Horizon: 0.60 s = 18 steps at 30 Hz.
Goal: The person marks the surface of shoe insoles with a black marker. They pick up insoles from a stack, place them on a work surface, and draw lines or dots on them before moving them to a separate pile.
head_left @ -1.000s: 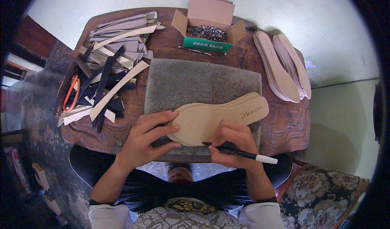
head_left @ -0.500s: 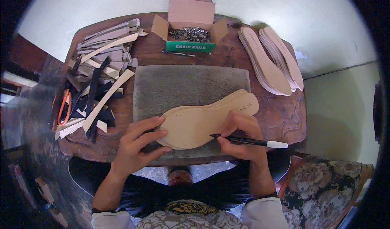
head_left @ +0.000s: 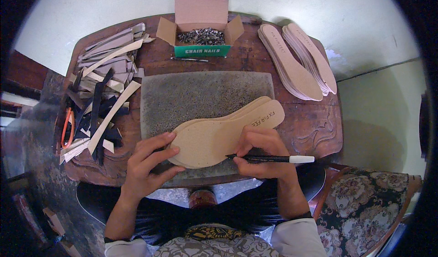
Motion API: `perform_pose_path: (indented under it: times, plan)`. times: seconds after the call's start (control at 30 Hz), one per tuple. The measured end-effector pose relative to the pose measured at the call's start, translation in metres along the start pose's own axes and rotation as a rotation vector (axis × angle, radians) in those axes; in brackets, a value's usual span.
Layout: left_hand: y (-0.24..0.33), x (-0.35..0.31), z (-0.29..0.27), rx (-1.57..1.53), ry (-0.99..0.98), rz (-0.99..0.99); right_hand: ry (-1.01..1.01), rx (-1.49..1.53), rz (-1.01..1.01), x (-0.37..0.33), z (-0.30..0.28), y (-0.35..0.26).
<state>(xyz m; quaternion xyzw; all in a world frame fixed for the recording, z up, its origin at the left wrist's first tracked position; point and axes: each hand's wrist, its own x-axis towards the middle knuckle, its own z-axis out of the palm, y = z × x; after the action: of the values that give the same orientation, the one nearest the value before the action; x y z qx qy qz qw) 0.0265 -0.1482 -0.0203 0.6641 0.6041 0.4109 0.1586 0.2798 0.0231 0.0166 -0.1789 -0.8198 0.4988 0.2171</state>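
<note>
A small stack of tan insoles lies slantwise over the grey mat, its wide toe end to the left and its heel to the upper right. My left hand pinches the toe end, thumb by the near edge and fingers along the far side. In my right hand is a black pen with a white end, held in a writing grip. The pen's tip meets the top insole near its close edge, around the middle of its length. My right knuckles rest by the heel part and cover some of it.
The grey textured mat lies on a carved wooden table. An open green box of nails stands at the back. Two insole stacks sit at far right. Cut strips and orange-handled scissors lie left.
The pen tip has moved slightly toward the near edge of the top insole. My left hand keeps its hold. The whole view has shifted a little.
</note>
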Motion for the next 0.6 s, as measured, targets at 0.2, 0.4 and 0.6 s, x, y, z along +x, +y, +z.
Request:
perform_pose_path:
  times: [0.2, 0.4, 0.6]
  plan:
    - [-0.0006, -0.0016, -0.0005, 0.003, -0.01, -0.009, -0.027, -0.027, 0.009, 0.0006, -0.0003, 0.0002]
    - [-0.0008, -0.0006, 0.0004, 0.004, 0.005, 0.001, -0.003, 0.016, 0.012, -0.0013, 0.0005, 0.0046]
    - [0.0004, 0.0, -0.0002, 0.003, 0.003, -0.003, -0.026, -0.026, 0.04, 0.0007, -0.0016, 0.002]
